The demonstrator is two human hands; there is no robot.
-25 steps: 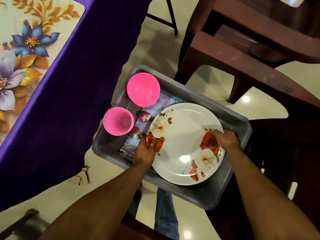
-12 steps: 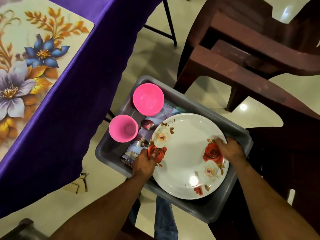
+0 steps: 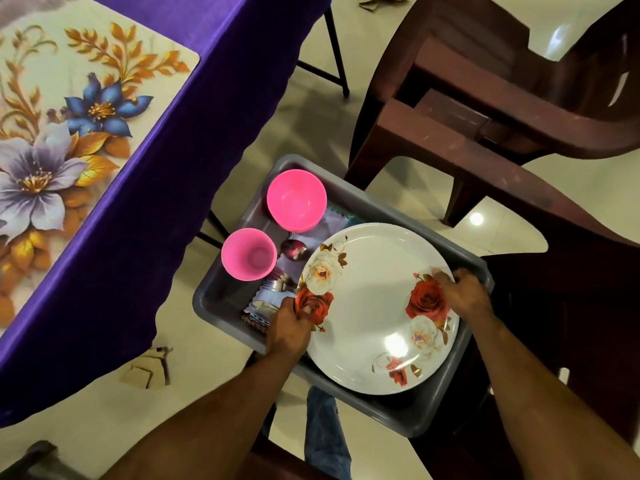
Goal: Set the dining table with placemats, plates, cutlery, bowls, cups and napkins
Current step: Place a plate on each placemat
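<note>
Since a second ago both hands keep their grip on the white rose-patterned plate point(image 3: 374, 306), which rides slightly higher over the grey tub point(image 3: 446, 410). Left of the tub, a floral placemat point(image 3: 69, 133) lies on the purple tablecloth point(image 3: 180, 188). Inside the tub's left part stand a pink cup point(image 3: 248, 253) and pink bowl point(image 3: 296, 199). The left hand point(image 3: 289, 329) pinches the plate's left rim, thumb on top; the right hand point(image 3: 462, 294) curls over its right rim.
</note>
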